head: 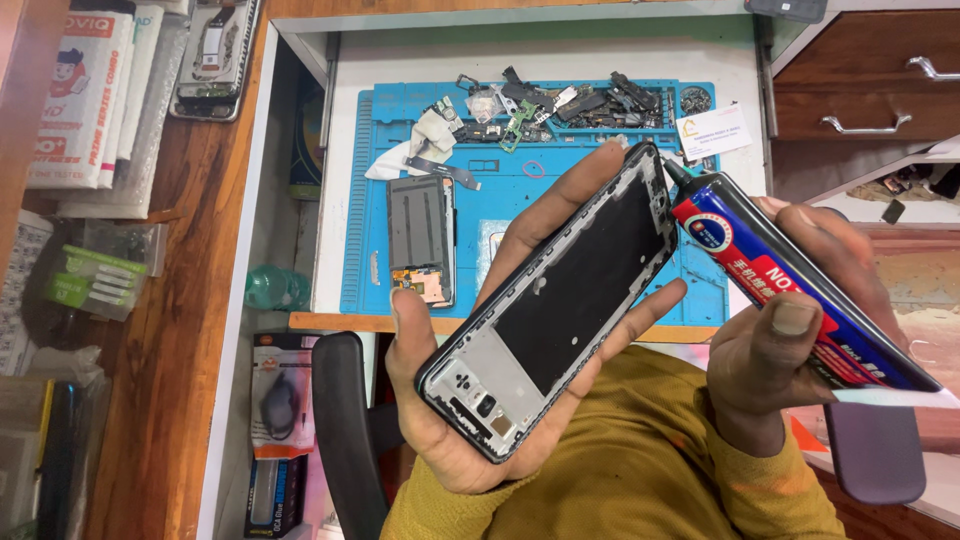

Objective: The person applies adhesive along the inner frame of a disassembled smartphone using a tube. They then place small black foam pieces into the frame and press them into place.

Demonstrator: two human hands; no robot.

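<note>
The left hand [470,400] is cradling a bare phone frame [560,300] at the centre of the frame, fingers wrapped round its edges, open side tilted up toward the camera so the inner rim is showing. The right hand [790,330] is gripping a blue-and-red glue tube [790,290] at centre right, its black nozzle touching the frame's upper corner. Behind, a blue work mat [560,175] is carrying a detached screen panel [422,240] and small loose parts [560,105].

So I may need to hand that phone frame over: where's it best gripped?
Probably by its long side edges, from underneath, as the left hand cradles the phone frame: its open inner face points up, and the glue tube nozzle works at its top corner.
</note>
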